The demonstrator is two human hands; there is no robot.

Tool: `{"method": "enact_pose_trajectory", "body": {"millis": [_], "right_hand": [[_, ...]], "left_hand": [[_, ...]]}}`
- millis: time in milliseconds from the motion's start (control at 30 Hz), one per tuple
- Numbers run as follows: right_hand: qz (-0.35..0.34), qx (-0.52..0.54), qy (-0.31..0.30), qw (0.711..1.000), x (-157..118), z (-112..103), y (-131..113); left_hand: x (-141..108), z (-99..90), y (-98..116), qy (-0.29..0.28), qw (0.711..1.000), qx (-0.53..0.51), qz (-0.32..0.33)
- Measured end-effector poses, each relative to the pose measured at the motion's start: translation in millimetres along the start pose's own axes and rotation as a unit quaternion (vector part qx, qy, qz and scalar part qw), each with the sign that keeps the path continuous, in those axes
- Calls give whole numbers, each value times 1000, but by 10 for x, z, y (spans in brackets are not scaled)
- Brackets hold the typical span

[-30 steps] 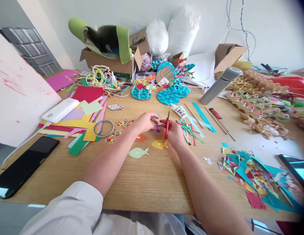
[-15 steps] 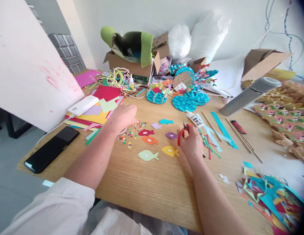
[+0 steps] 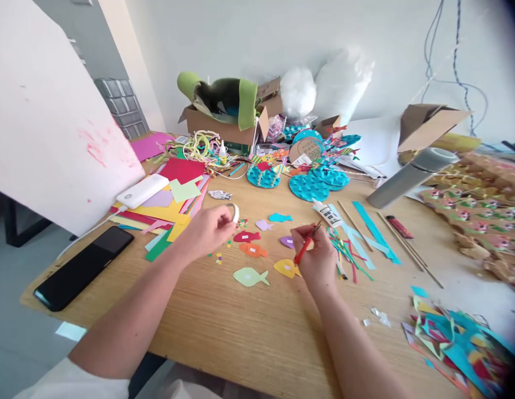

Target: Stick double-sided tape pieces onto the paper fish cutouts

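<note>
My left hand (image 3: 214, 230) pinches a small white roll of tape (image 3: 235, 213) above scattered confetti dots (image 3: 219, 258). The red-handled scissors (image 3: 305, 248) are in my right hand (image 3: 318, 252), over the purple fish (image 3: 287, 241) and yellow fish (image 3: 286, 268). Between the hands lie more paper fish: blue (image 3: 280, 217), lilac (image 3: 263, 225), dark red (image 3: 246, 236), orange (image 3: 253, 250) and, nearest me, pale green (image 3: 250, 276). Small white squares sit on several of them.
A black phone (image 3: 83, 267) and coloured paper sheets (image 3: 180, 170) lie left. Behind stand a cardboard box (image 3: 224, 127) and blue egg-tray pieces (image 3: 309, 187). To the right are a glue tube (image 3: 327, 213), sticks, a grey bottle (image 3: 411, 177) and paper scraps (image 3: 461, 332).
My left hand has lifted the white tape roll off the table. My right hand has turned the scissors in its grip. The view has tilted up slightly.
</note>
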State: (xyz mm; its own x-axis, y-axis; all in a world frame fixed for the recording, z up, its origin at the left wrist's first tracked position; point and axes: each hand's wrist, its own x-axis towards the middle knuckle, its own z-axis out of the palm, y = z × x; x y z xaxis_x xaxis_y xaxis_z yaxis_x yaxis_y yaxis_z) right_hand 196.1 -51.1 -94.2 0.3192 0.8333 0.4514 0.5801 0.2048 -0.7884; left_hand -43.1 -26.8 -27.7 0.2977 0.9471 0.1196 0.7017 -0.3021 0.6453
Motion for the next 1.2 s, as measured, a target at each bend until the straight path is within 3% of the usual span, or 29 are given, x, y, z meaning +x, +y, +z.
{"method": "enact_pose_trajectory", "body": {"millis": [100,233,333,633,833,1200], "right_hand": [[-10,94,-62,994,-123,38,-174],[-38,142,-118,982,-216,75,-255],[-54,145,-136,979,-220,86,-244],[-42,139,-193,970,-236,92,-223],[-28,139,-208,968,-238,71,-245],[-79,121,-175,974,-254,49,-287]], "left_hand": [[-127,226,167,-6,993,-110,52],[-218,580,135,45,992,-66,97],[-228,704,57,53,990,-44,121],[-222,718,48,5,993,-32,114],[-238,699,55,10,993,-37,112],[-192,708,40,37,985,-161,49]]}}
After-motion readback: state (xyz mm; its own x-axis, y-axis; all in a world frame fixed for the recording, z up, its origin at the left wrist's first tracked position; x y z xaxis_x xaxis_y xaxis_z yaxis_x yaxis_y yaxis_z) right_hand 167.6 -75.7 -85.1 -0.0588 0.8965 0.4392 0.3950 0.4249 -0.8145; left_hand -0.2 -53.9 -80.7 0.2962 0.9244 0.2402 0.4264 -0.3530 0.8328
